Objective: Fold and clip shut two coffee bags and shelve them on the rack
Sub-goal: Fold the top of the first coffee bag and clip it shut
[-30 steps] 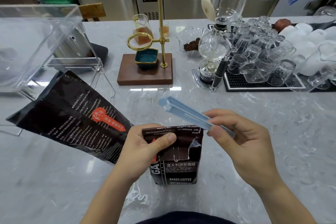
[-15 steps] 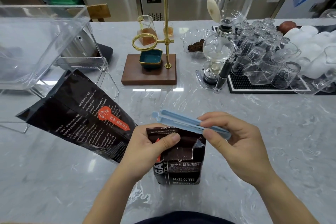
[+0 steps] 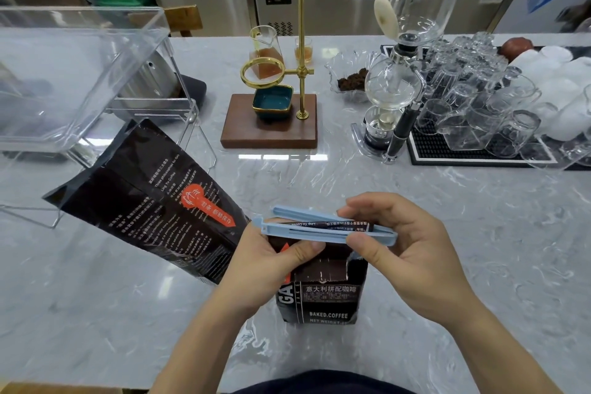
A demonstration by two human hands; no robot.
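A: Your left hand (image 3: 271, 261) grips the small coffee bag (image 3: 323, 291) standing upright on the marble counter (image 3: 447, 217), thumb curled across its front just under the folded top.

B: And your right hand (image 3: 406, 253) pinches the blue clip (image 3: 319, 227) near its right end, thumb below, fingers over; its two arms are parted, straddling the fold.

A: The second coffee bag (image 3: 153, 201) lies tilted to the left, just beside your left hand, leaning by the clear rack (image 3: 80, 80).

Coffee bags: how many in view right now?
2. Small black coffee bag stands at front centre, gripped by left hand, pale blue plastic clip straddling its fold. Larger black coffee bag lies left.
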